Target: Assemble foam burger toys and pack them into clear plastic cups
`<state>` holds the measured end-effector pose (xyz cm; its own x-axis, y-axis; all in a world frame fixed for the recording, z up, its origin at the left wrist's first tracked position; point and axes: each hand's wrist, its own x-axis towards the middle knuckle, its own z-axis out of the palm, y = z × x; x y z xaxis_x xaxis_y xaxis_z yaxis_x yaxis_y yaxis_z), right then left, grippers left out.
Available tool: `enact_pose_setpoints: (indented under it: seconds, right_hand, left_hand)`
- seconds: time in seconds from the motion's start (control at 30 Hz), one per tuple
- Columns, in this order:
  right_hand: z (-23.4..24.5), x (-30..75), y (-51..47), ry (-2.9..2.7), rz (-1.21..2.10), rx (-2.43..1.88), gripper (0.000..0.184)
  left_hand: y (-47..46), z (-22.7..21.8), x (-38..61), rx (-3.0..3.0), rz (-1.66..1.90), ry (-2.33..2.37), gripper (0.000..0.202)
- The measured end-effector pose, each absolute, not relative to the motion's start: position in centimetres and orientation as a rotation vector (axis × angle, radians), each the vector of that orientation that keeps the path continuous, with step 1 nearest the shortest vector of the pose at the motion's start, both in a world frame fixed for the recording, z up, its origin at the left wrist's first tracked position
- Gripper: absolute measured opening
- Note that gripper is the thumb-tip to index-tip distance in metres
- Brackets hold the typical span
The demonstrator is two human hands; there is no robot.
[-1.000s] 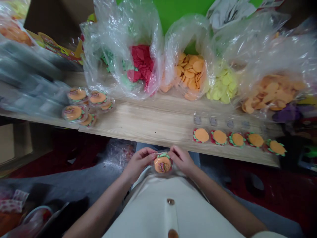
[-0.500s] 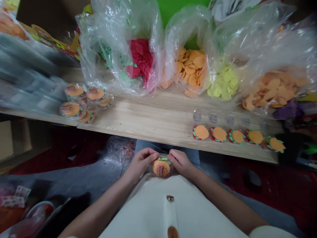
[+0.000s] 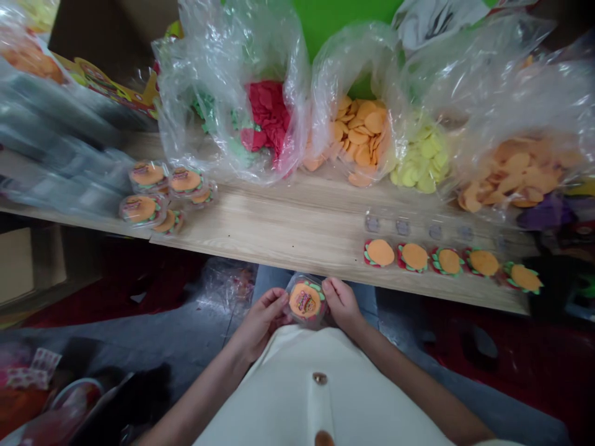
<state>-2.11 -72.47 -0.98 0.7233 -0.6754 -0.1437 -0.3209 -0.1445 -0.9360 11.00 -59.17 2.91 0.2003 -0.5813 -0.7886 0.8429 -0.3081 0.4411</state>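
Close to my body, below the table's front edge, I hold a small clear plastic case with an orange felt burger inside. My left hand grips its left side with curled fingers. Fingers of my right hand pinch its right side. A row of several open felt burgers lies along the front right of the wooden table, with clear case lids behind them. Several packed burger cases lie in a cluster at the table's left.
Clear plastic bags stand along the back of the table: red and green felt, orange discs, yellow discs, more orange discs. Stacked clear packaging lies at left. Dark floor and clutter sit below the table.
Both hands have tilted the case up so that its printed face shows more fully; it sits a little higher. The view shifted slightly.
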Motion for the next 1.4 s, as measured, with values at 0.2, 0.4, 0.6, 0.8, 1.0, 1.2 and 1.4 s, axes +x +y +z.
enact_pose_setpoints:
  seconds: [0.2, 0.4, 0.6, 0.8, 1.0, 1.2, 1.4]
  right_hand:
    - [-0.8, -1.7, -72.3, 0.843, -0.467, -1.743, 0.035]
    - [-0.2, -0.6, -74.1, 0.899, -0.284, -1.388, 0.037]
    - [2.6, 1.8, -76.9, 0.687, -0.04, -1.349, 0.036]
    - [2.2, 3.3, -78.4, 0.604, -0.007, -1.499, 0.035]
    - [0.6, 0.3, -75.8, 0.682, -0.147, -1.53, 0.041]
    - [0.9, -1.5, -73.6, 0.656, -0.224, -1.258, 0.037]
    - [1.4, -3.2, -75.7, 0.522, -0.045, -1.301, 0.039]
  left_hand:
    - [-60.5, 2.5, 10.7, 1.267, -1.278, 0.328, 0.023]
    - [-62.0, 2.8, 12.7, 1.198, -1.374, 0.189, 0.019]
    - [-64.3, 4.1, 16.2, 1.173, -1.607, -0.197, 0.038]
    - [-65.2, 3.5, 14.4, 1.151, -1.531, -0.138, 0.037]
    - [-64.4, 2.4, 11.3, 1.246, -1.058, 0.128, 0.035]
    - [-64.0, 3.5, 9.7, 1.237, -1.019, 0.051, 0.027]
    - [-62.3, 3.9, 9.7, 1.234, -1.245, -0.083, 0.024]
